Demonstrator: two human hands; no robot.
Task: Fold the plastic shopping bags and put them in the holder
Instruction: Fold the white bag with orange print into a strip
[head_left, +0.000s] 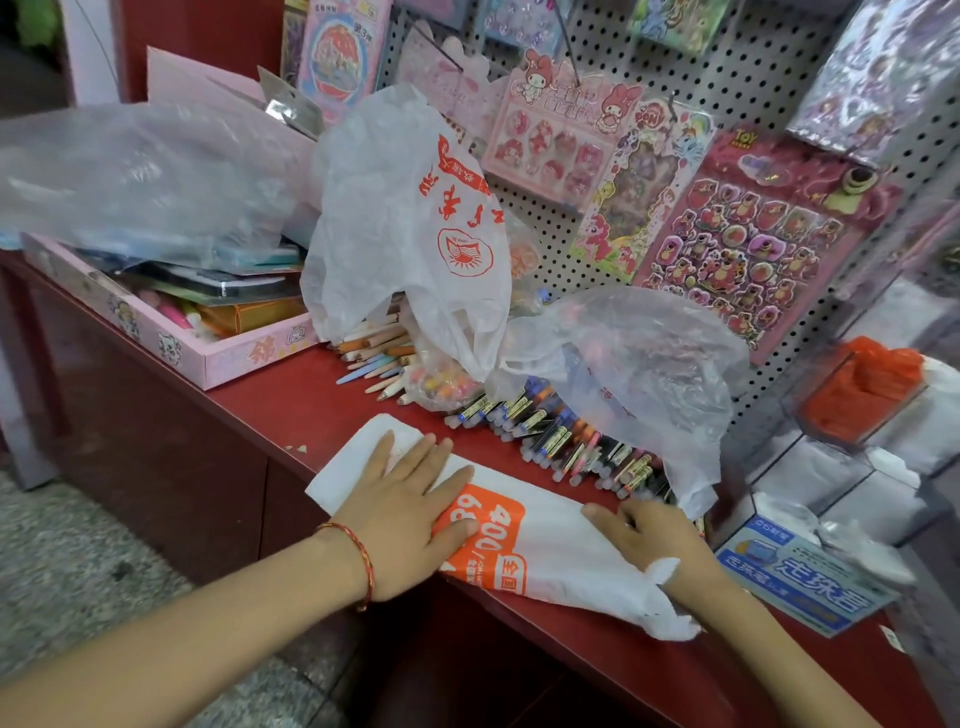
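Red counter (280, 410) under a flat, long white bag (561, 551), orange-printed

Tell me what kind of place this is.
Most likely a small stationery or toy shop: a pegboard hung with packaged sticker sheets, and loose pens and pencils heaped along the red counter.

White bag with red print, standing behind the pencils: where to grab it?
Pinch the bunched top peak of the white bag, coming down from above. That peak stands free and upright, while the lower edge and handle loops drape over the loose pencils, so a low or side grip would probably drag them.
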